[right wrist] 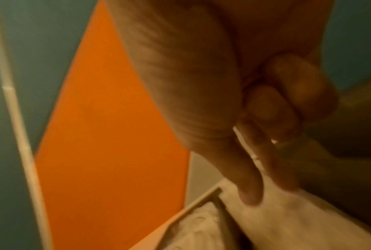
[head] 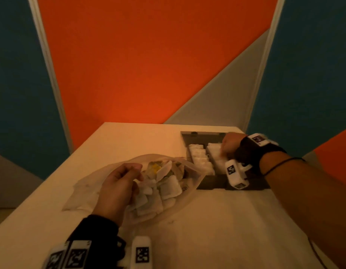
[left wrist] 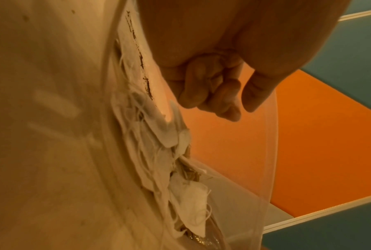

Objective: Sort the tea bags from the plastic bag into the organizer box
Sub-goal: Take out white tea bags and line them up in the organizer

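Hands (head: 117, 188) (head: 229, 144) at plastic bag (head: 191, 172), organizer box (head: 205, 135)

Both wrists carry a black fabric wrist wrap (head: 251, 152) fitted with white plastic blocks. Each white block (head: 235, 174) bears a black-and-white square tracking marker; three such blocks show at the left wrist (head: 141, 253). A thin dark band (head: 281, 164), perhaps a hair tie or cord, circles the bare right forearm. The left cuff (head: 96, 228) is black too.
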### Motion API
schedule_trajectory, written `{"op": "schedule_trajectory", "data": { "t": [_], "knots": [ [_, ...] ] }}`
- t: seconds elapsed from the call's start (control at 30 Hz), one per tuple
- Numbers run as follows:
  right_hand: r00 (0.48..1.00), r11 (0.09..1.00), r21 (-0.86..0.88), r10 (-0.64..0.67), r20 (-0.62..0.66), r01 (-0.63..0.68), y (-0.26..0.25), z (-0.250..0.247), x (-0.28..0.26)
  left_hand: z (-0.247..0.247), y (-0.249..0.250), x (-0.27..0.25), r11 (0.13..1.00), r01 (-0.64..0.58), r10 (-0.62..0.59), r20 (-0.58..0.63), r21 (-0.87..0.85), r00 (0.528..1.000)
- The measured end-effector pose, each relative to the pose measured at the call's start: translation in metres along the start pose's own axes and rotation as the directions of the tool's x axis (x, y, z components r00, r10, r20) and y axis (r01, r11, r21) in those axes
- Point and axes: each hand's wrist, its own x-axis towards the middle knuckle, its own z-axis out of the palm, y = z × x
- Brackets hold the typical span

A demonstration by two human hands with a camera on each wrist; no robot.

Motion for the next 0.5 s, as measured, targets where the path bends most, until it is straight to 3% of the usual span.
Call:
{"op": "schedule_trajectory", "data": {
  "t": [0.1, 0.17, 0.23, 0.3, 0.4, 0.5],
  "knots": [
    [0.955, 0.971, 0.189, -0.091, -0.281, 0.148, -0.043, -0.017, -0.04, 0.001, -0.001, 0.002, 0.998, 0.003, -0.005, -0.034, -0.055, 0.999],
    [0.915, 0.867, 0.396, -0.146, -0.376, 0.301, -0.069, -0.022, -0.073, 0.002, 0.0, 0.003, 0.997, 0.003, -0.007, -0.044, -0.076, 0.999],
    [0.907, 0.789, 0.468, -0.265, -0.326, 0.398, -0.093, -0.02, -0.113, 0.001, -0.001, 0.004, 0.997, 0.007, -0.011, -0.053, -0.076, 0.999],
    [0.88, 0.775, 0.42, -0.44, -0.179, 0.472, -0.114, -0.013, -0.149, 0.0, -0.001, 0.004, 0.997, 0.007, -0.012, -0.057, -0.077, 0.998],
    [0.782, 0.773, 0.186, -0.622, 0.034, 0.606, -0.134, 0.013, -0.176, -0.001, -0.001, 0.004, 0.997, 0.007, -0.012, -0.063, -0.079, 0.998],
    [0.79, 0.784, -0.09, -0.611, 0.059, 0.614, -0.135, 0.044, -0.167, -0.002, -0.001, 0.004, 0.997, 0.019, -0.024, -0.072, -0.08, 0.997]
  ]
}}
